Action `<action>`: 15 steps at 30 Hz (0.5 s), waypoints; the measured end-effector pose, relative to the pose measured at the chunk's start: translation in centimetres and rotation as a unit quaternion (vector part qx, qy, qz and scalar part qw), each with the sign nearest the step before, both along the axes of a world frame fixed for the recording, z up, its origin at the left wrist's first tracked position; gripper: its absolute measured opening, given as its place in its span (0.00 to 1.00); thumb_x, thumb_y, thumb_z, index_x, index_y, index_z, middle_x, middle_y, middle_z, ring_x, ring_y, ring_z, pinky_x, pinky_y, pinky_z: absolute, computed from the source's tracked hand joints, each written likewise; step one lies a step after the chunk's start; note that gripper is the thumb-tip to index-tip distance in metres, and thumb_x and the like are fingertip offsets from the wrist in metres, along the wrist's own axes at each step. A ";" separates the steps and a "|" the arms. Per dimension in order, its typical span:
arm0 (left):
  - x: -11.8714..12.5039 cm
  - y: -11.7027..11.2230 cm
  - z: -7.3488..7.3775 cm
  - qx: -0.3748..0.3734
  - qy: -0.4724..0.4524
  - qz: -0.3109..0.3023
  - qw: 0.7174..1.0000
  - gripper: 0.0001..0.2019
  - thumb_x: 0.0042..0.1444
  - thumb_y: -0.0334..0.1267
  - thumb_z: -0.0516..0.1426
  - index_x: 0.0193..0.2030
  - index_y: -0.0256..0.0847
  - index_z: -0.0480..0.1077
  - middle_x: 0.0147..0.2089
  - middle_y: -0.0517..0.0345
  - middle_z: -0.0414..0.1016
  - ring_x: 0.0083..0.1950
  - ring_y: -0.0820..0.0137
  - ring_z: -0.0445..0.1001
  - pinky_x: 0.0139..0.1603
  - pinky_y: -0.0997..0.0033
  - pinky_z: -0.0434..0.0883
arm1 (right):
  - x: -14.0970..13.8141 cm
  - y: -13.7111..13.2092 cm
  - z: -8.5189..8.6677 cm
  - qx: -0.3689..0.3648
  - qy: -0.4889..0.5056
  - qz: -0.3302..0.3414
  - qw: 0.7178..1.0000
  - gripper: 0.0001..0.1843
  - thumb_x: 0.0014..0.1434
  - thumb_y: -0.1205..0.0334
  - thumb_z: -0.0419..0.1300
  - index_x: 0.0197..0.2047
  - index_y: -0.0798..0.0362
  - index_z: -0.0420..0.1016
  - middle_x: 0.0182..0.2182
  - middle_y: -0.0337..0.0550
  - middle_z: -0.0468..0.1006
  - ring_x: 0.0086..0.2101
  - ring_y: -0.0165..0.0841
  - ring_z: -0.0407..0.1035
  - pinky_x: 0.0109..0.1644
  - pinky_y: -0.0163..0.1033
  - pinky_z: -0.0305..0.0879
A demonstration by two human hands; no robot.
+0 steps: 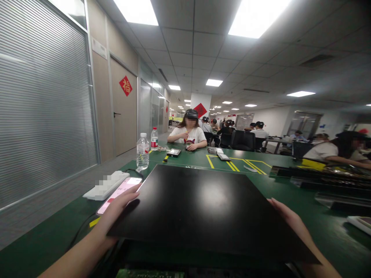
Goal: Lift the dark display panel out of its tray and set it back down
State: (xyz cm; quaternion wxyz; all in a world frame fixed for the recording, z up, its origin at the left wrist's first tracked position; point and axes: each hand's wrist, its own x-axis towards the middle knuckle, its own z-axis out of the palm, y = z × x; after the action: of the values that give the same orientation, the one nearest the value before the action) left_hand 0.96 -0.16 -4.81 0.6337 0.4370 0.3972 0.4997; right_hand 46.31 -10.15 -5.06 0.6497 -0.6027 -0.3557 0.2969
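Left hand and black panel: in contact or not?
Touching. The head view shows it: the left hand lies along the left edge of the black panel, lapping over it with no visible gap.

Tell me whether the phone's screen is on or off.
On: the phone beside the left hand is lit pink and white, with digits showing.

One black panel (pixel 185 212), the holder's two hands (pixel 120 204), one phone (pixel 120 194) and two bottles (pixel 143 155) (just one red-capped, as I count from here).
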 end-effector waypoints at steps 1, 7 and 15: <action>0.1 -0.2 0.1 -0.009 -0.001 -0.005 1.000 0.24 0.48 0.42 0.56 0.54 0.47 0.65 0.50 0.56 0.74 0.51 0.55 0.71 0.48 0.57 0.69 | -0.1 -0.2 0.1 0.007 -0.002 0.004 1.000 0.14 0.41 0.50 0.60 0.29 0.49 0.78 0.29 0.41 0.80 0.34 0.41 0.73 0.40 0.43 0.69; 0.8 -1.2 0.9 -0.026 -0.012 0.014 0.999 0.22 0.45 0.41 0.59 0.50 0.47 0.68 0.50 0.57 0.74 0.52 0.57 0.70 0.50 0.61 0.67 | -0.7 -0.8 0.0 0.047 -0.050 0.024 0.997 0.17 0.39 0.53 0.63 0.36 0.46 0.77 0.38 0.37 0.79 0.44 0.42 0.68 0.49 0.42 0.65; 0.4 -0.3 0.5 -0.006 0.001 0.000 1.000 0.24 0.43 0.40 0.60 0.49 0.38 0.69 0.46 0.53 0.77 0.49 0.55 0.72 0.43 0.63 0.70 | -0.5 -0.9 -0.8 0.011 0.051 -0.006 0.999 0.20 0.34 0.59 0.65 0.36 0.44 0.76 0.37 0.37 0.79 0.43 0.42 0.70 0.45 0.42 0.68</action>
State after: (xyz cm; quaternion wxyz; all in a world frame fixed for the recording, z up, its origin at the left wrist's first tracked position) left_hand 1.37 -0.45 -4.32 0.6360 0.4337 0.4009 0.4966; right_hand 45.78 -11.04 -5.85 0.6755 -0.5816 -0.3214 0.3195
